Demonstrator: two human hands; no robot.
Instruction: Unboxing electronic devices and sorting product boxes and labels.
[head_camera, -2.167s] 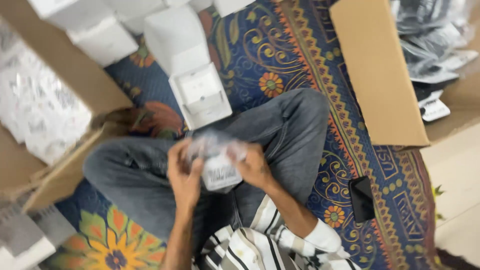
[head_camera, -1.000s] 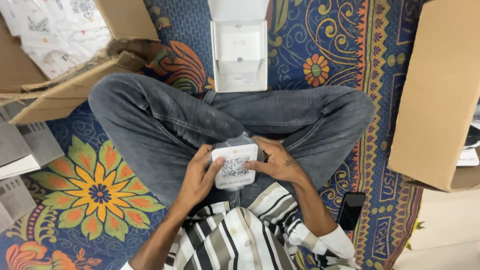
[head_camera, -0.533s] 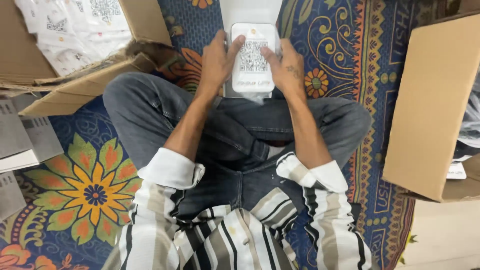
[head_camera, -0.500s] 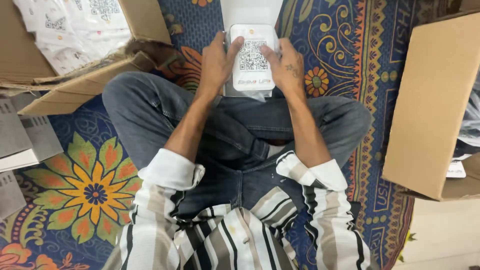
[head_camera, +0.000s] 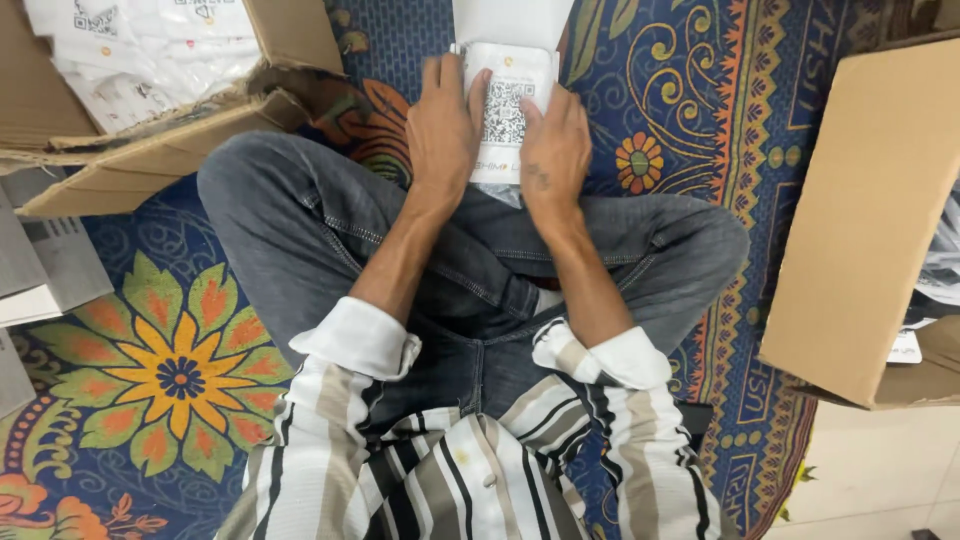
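Two cardboard boxes (head_camera: 870, 220) flank hands (head_camera: 497, 140) pressing white packet (head_camera: 505, 100).

White box (head_camera: 512, 25) cut by top edge; white device (head_camera: 503, 110) half under both hands.

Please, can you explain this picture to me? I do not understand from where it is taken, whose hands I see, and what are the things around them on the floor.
The camera sits on a person's head and looks down, so you see their own body: striped shirt, jeans, crossed legs, sitting on a patterned carpet. There is no machine, only two bare hands. The left hand and the right hand press on both sides of a small white device with a square code pattern on its face. It lies in front of the knees, over a white box. At the upper left an open cardboard box holds white packets. At the right stands another cardboard box.
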